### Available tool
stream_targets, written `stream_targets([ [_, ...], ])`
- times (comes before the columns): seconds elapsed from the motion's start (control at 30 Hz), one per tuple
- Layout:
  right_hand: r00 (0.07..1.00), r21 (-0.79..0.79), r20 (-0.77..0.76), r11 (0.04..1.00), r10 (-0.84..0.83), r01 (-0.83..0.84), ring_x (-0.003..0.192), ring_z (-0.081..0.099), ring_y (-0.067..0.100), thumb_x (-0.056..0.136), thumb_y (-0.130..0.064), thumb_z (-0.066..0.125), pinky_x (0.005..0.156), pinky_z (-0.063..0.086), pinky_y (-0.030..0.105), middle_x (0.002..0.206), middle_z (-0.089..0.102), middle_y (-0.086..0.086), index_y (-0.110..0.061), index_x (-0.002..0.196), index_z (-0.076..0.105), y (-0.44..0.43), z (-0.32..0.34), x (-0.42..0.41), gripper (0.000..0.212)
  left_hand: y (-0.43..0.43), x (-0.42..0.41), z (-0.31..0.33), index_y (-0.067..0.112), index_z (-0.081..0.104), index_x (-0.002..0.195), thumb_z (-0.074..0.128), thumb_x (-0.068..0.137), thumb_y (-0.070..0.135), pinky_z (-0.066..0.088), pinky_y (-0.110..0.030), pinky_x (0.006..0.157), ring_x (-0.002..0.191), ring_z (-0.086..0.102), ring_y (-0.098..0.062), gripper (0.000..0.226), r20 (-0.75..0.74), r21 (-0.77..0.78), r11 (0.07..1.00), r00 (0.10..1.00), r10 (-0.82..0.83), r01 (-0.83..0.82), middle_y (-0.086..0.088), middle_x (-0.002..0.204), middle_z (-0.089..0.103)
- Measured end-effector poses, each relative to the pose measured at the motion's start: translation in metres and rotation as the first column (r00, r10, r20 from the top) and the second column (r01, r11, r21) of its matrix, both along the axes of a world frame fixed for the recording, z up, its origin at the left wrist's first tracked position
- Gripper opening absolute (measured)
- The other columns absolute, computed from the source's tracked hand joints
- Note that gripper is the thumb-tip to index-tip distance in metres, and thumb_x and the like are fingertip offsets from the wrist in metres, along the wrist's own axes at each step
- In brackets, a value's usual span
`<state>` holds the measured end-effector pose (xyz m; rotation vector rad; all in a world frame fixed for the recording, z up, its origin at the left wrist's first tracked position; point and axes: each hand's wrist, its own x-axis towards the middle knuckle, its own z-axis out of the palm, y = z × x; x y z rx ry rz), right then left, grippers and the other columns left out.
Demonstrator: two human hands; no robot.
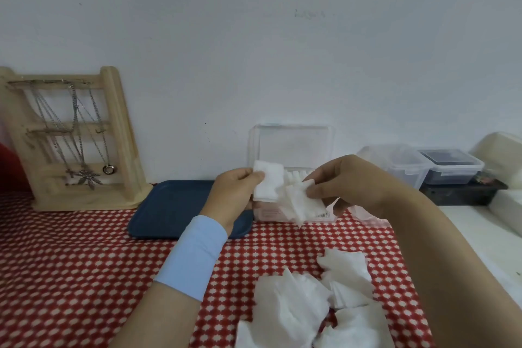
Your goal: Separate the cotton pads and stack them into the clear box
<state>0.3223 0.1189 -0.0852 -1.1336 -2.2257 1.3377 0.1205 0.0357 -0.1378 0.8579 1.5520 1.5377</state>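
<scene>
Separating pads in the air just before the open box (293,147), standing behind both hands and already showing a row (296,176) of pads inside. Pinching a flat pad (268,182) with the left hand (234,192) and a thinner creased pad (303,202) with the right hand (347,181), the two seeming to touch between the hands; probably needing next to carry one over the rim and lay it flat on the row. Leaving a pile (296,305) of soft, crumpled white pads lying below the right hand, nearer to the body.

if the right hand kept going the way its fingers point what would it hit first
Most likely the pad pinched in the left hand, just left of the right hand; depth is unclear.
</scene>
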Motion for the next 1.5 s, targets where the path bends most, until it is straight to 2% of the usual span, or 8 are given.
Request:
stream_targets([
  [0.13, 0.994, -0.154, -0.1, 0.987, 0.031, -0.046, 0.077, 0.071, 0.023, 0.091, -0.008, 0.071, 0.061, 0.058, 0.028, 0.095, 0.078, 0.013, -0.006, 0.099, 0.075, -0.001, 0.003, -0.001, 0.009, 0.001, 0.005, -0.004, 0.011, 0.077, 0.097, 0.066, 0.097, 0.019, 0.061, -0.026, 0.068, 0.09, 0.074, -0.019, 0.013, 0.0, 0.0, 1.0, 1.0, -0.023, 0.023, -0.007, 0.098, 0.078],
  [0.27, 0.944, 0.153, 0.329, 0.987, 0.004, -0.057, 0.066, 0.074, 0.01, 0.088, -0.017, 0.077, 0.059, 0.057, 0.023, 0.079, 0.078, -0.003, -0.016, 0.097, 0.077, -0.002, -0.002, -0.001, 0.009, 0.001, 0.005, -0.005, 0.012, 0.077, 0.092, 0.07, 0.095, 0.016, 0.063, -0.033, 0.078, 0.091, 0.075, -0.022, 0.009, 0.039, 0.009, 1.0, 0.999, -0.014, 0.014, -0.007, 0.095, 0.079],
  [0.47, 0.97, 0.021, -0.231, 0.997, -0.073, 0.08, 0.058, 0.067, 0.009, 0.09, -0.012, 0.074, 0.051, 0.043, 0.025, 0.076, 0.077, 0.005, -0.006, 0.092, 0.077, -0.013, 0.008, -0.007, 0.007, -0.004, 0.009, -0.003, 0.007, 0.074, 0.107, 0.067, 0.096, 0.012, 0.062, -0.03, 0.07, 0.092, 0.076, -0.023, 0.014, 0.152, 0.015, 0.992, 0.98, -0.128, 0.127, -0.009, 0.101, 0.079],
  [0.87, 0.99, 0.231, -0.066, 0.963, -0.125, 0.137, 0.048, 0.055, 0.012, 0.088, -0.022, 0.078, 0.048, 0.047, 0.021, 0.065, 0.074, 0.004, -0.017, 0.087, 0.075, -0.005, -0.011, -0.021, 0.006, -0.003, 0.014, 0.0, 0.007, 0.065, 0.126, 0.055, 0.103, 0.027, 0.064, -0.037, 0.079, 0.102, 0.074, -0.029, 0.032, 0.251, 0.019, 0.957, 0.926, -0.283, 0.288, -0.017, 0.111, 0.076],
  [1.0, 0.984, 0.349, -0.049, 0.921, -0.168, 0.175, 0.044, 0.06, 0.002, 0.084, -0.028, 0.08, 0.043, 0.045, 0.017, 0.061, 0.072, -0.006, -0.023, 0.086, 0.073, -0.005, -0.016, -0.028, 0.01, -0.004, 0.014, 0.003, 0.004, 0.069, 0.119, 0.072, 0.091, 0.023, 0.063, -0.038, 0.083, 0.099, 0.076, -0.025, 0.035, 0.146, -0.035, 0.956, 0.948, -0.284, 0.292, -0.012, 0.108, 0.077],
  [1.13, 0.936, 0.474, 0.265, 0.877, -0.233, 0.084, 0.06, 0.07, 0.01, 0.089, -0.046, 0.071, 0.063, 0.057, 0.024, 0.072, 0.074, -0.004, -0.018, 0.083, 0.074, -0.008, -0.02, -0.029, 0.029, -0.004, 0.004, -0.002, 0.004, 0.071, 0.112, 0.073, 0.088, 0.0, 0.062, -0.028, 0.071, 0.086, 0.077, -0.017, 0.025, -0.023, -0.089, 0.985, 0.989, -0.148, 0.146, -0.008, 0.102, 0.077],
  [1.27, 0.727, 0.273, 0.676, 0.957, -0.122, -0.094, 0.052, 0.066, 0.012, 0.094, -0.034, 0.067, 0.073, 0.061, 0.03, 0.07, 0.076, 0.001, -0.009, 0.09, 0.063, -0.01, -0.037, -0.028, 0.026, -0.004, -0.01, -0.004, 0.001, 0.07, 0.115, 0.071, 0.09, -0.002, 0.062, -0.025, 0.069, 0.088, 0.076, -0.017, 0.025, -0.003, -0.035, 0.998, 0.999, -0.051, 0.051, -0.007, 0.104, 0.076],
  [1.5, 0.719, 0.431, 0.664, 0.891, -0.207, -0.142, 0.068, 0.068, 0.017, 0.088, -0.026, 0.071, 0.071, 0.057, 0.028, 0.074, 0.066, -0.003, -0.016, 0.086, 0.062, -0.017, -0.056, -0.05, 0.013, -0.003, -0.009, -0.005, 0.004, 0.071, 0.111, 0.07, 0.09, -0.001, 0.063, -0.027, 0.073, 0.09, 0.075, -0.018, 0.022, -0.019, -0.035, 0.996, 0.997, -0.077, 0.076, -0.006, 0.101, 0.076],
])
